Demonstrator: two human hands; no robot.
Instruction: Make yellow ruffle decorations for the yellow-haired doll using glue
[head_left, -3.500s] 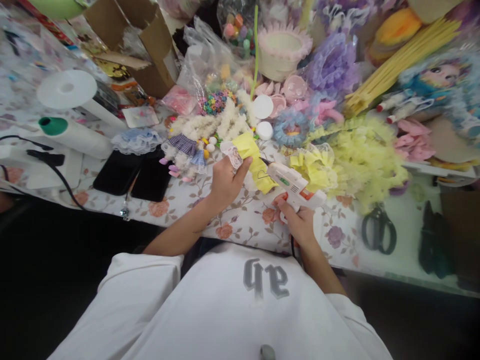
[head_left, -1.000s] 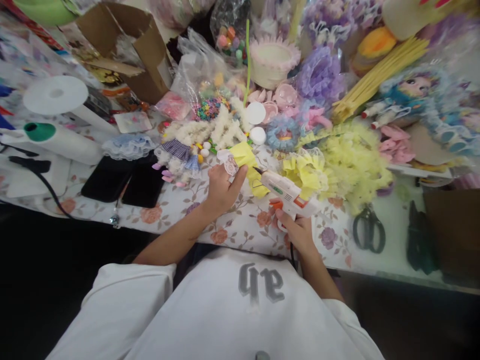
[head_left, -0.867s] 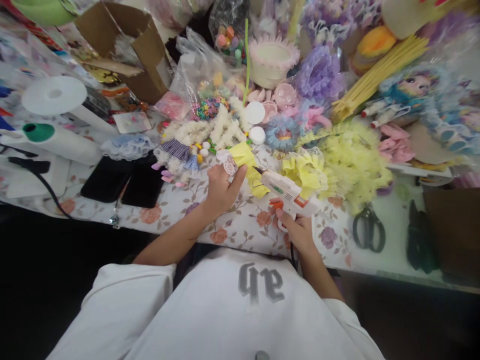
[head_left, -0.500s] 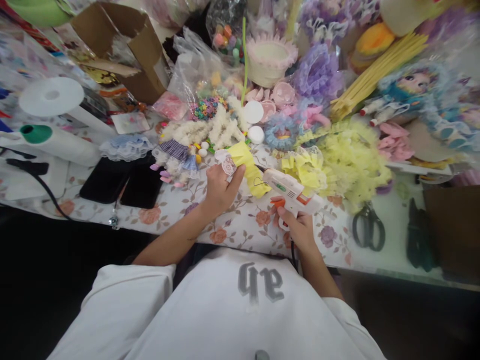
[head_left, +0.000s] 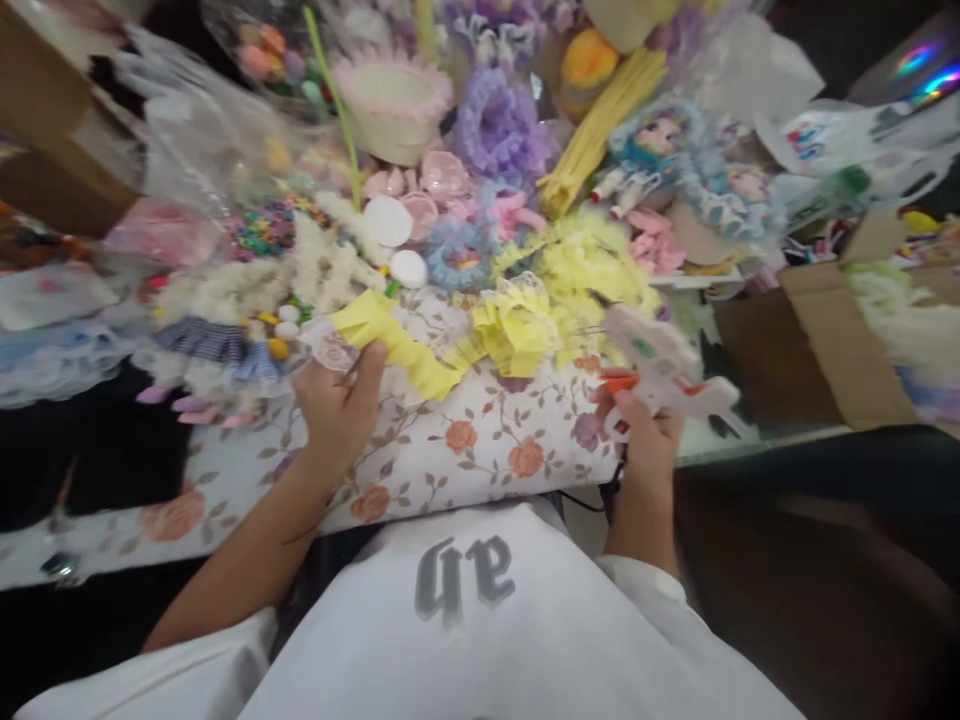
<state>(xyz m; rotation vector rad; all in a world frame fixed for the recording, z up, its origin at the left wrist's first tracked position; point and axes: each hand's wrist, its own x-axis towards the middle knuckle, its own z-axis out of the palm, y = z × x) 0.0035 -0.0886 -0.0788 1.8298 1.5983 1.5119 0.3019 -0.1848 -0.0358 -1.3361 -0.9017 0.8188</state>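
Note:
My left hand point(head_left: 337, 405) pinches one end of a yellow ribbon point(head_left: 401, 345), where a piece of white lace point(head_left: 328, 345) sticks out past the fingers. From there the ribbon runs right to a gathered yellow bunch with lace trim point(head_left: 517, 325) lying on the cloth. My right hand point(head_left: 645, 425) is wrapped around the handle of a white hot glue gun point(head_left: 656, 355), a finger near its orange trigger point(head_left: 619, 381). The gun's nozzle points up and left, apart from the ribbon; its tip is blurred. A dark cord hangs below the handle.
A flowered tablecloth point(head_left: 480, 440) covers the table. Behind stand a cream pot point(head_left: 391, 110), purple ruffles point(head_left: 499, 125) and yellow sticks point(head_left: 600, 135). Fuzzy cream pieces point(head_left: 322, 265) and checked fabric point(head_left: 199, 342) lie left. A cardboard box point(head_left: 847, 340) is at right.
My right hand has carried the glue gun right, away from the ribbon, uncovering more of it. My left hand keeps its pinch. The view has turned to the right.

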